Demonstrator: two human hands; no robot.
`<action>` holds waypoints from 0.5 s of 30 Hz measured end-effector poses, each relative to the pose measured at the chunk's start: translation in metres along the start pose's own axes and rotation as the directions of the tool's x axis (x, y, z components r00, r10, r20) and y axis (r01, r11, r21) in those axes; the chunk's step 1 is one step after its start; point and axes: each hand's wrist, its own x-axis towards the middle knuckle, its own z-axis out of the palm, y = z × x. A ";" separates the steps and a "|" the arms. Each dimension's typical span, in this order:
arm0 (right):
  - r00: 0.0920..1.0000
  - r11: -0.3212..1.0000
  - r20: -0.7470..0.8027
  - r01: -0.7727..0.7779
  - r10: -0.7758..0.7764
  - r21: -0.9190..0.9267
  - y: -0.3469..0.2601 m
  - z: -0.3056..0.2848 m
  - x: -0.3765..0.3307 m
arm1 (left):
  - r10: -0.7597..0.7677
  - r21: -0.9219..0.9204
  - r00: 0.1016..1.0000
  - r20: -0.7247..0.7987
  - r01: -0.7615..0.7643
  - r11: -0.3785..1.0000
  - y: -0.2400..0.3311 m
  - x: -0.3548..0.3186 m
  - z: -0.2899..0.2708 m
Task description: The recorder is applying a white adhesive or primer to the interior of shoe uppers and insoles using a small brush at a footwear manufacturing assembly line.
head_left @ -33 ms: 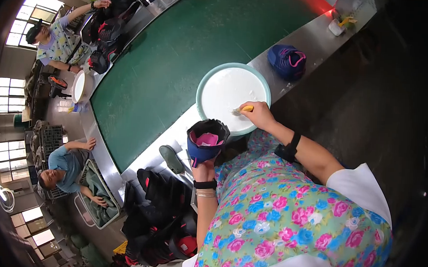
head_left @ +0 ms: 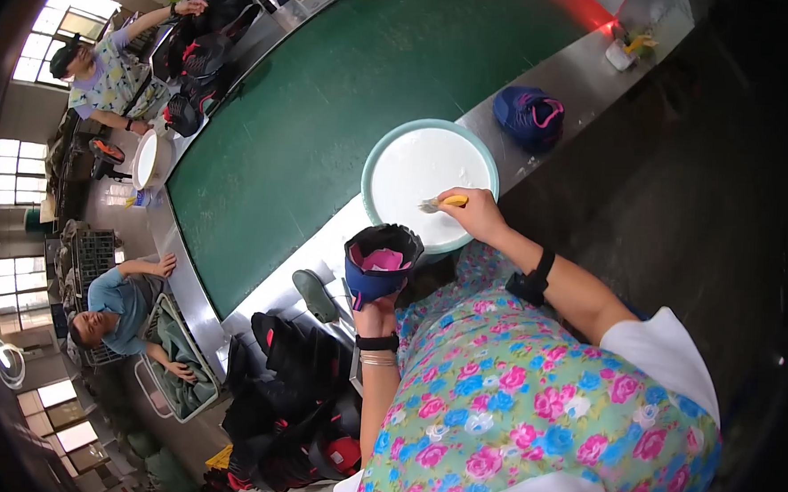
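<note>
My left hand (head_left: 375, 317) is closed around the bottom of a navy shoe upper (head_left: 370, 282), whose jagged dark edge and pink lining face up. Between the fingers of my right hand (head_left: 479, 217) is a brush (head_left: 454, 200) with a yellow handle. Its pale bristles point left, over or touching the white substance in a round tub with a teal rim (head_left: 368, 175); I cannot tell which. The upper is held just below the tub's near left side.
A green conveyor belt (head_left: 300, 161) runs beyond the tub. Another navy shoe upper (head_left: 527, 119) and a small white container (head_left: 619, 55) sit along the metal edge. Black-and-red shoe uppers (head_left: 292, 401) are heaped at lower left, near a dark green shoe last (head_left: 315, 295). Two co-workers are across the belt.
The brush's bristles have shifted slightly left in the tub, along with my right hand. My left hand and the shoe upper have hardly moved.
</note>
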 end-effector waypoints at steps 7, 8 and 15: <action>0.938 0.856 0.139 0.220 -0.317 0.468 -0.048 -0.002 -0.010 | -0.258 -0.013 0.966 -0.018 0.258 0.966 0.004 -0.008 0.019; 0.924 0.866 0.158 0.253 -0.349 0.432 -0.051 -0.003 -0.011 | -0.270 -0.007 0.963 0.005 0.270 0.963 0.005 -0.010 0.024; 0.940 0.887 0.135 0.240 -0.315 0.395 -0.031 -0.010 -0.012 | -0.286 0.021 0.958 0.008 0.285 0.958 0.013 -0.015 0.038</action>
